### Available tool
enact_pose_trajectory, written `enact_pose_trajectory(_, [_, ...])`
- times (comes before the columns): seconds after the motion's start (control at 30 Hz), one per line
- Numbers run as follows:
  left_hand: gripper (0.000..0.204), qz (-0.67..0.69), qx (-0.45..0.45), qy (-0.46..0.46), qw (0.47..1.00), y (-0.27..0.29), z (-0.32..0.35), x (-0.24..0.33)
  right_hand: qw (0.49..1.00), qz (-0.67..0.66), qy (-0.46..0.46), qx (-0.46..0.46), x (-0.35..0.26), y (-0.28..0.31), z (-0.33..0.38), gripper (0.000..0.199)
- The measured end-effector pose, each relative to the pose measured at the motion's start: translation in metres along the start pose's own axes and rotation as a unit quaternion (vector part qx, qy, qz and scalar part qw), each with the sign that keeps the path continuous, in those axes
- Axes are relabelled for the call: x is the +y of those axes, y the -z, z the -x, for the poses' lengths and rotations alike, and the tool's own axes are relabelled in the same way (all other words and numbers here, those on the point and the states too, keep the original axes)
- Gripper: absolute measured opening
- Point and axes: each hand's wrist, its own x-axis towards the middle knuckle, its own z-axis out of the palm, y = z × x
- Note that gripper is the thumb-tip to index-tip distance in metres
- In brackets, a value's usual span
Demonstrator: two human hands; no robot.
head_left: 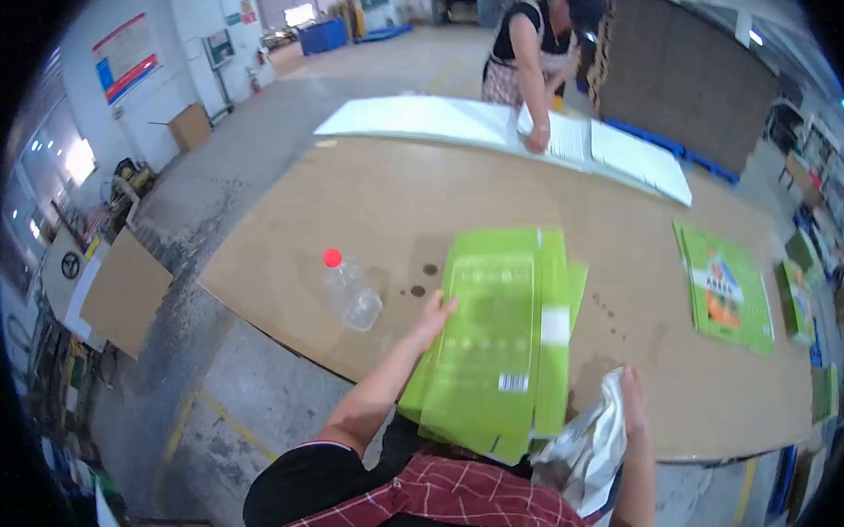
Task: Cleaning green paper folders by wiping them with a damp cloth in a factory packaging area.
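A flattened green cardboard box (485, 335) is tilted up in front of me, over the table's near edge. My left hand (434, 318) grips its left edge, thumb on the printed face. At the box's lower right, my right hand (633, 401) is closed on a crumpled white cloth (594, 446), which hangs down beside the box. Part of that hand's fingers are hidden behind the cloth. Left of the box, a clear plastic bottle (354, 298) with a red cap lies or stands on the brown table surface (369, 197); I cannot tell which.
Flat green printed boxes (728, 288) lie at the table's right. Along the far edge, white sheets (427, 118) are stacked, with a co-worker's hand (536, 139) on them. Dark wet spots (418, 290) mark the tabletop. A large brown stack (684, 82) stands behind.
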Motion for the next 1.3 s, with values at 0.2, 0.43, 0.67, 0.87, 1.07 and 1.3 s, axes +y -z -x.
enact_pose_trajectory(0.2, [0.054,-0.436,0.141,-0.119,0.881,0.011,0.02,-0.062,0.925,0.316,-0.095,-0.189,0.013,-0.072,-0.033,0.054])
enact_pose_trajectory(0.43, [0.047,0.173,-0.111,0.275,0.939,0.035,-0.001,-0.015,0.912,0.135,-0.247,-0.298,0.021,-0.084,-0.06,0.048])
enact_pose_trajectory(0.67, [0.049,0.126,-0.121,0.227,0.958,0.009,0.018,0.024,0.934,0.083,-0.207,-0.279,0.035,-0.076,-0.049,0.053])
enact_pose_trajectory(0.87, [0.052,0.05,-0.142,-0.024,0.988,-0.03,0.042,0.105,0.968,0.185,-0.006,-0.17,-0.045,-0.065,-0.015,0.068])
enact_pose_trajectory(1.07, [0.072,0.061,-0.251,-0.193,0.947,-0.032,0.042,0.159,0.952,0.205,0.145,-0.174,-0.127,-0.054,-0.001,0.083])
enact_pose_trajectory(1.3, [0.08,0.091,-0.286,-0.098,0.949,0.001,0.026,0.084,0.949,0.241,0.103,-0.175,-0.077,-0.062,-0.006,0.093])
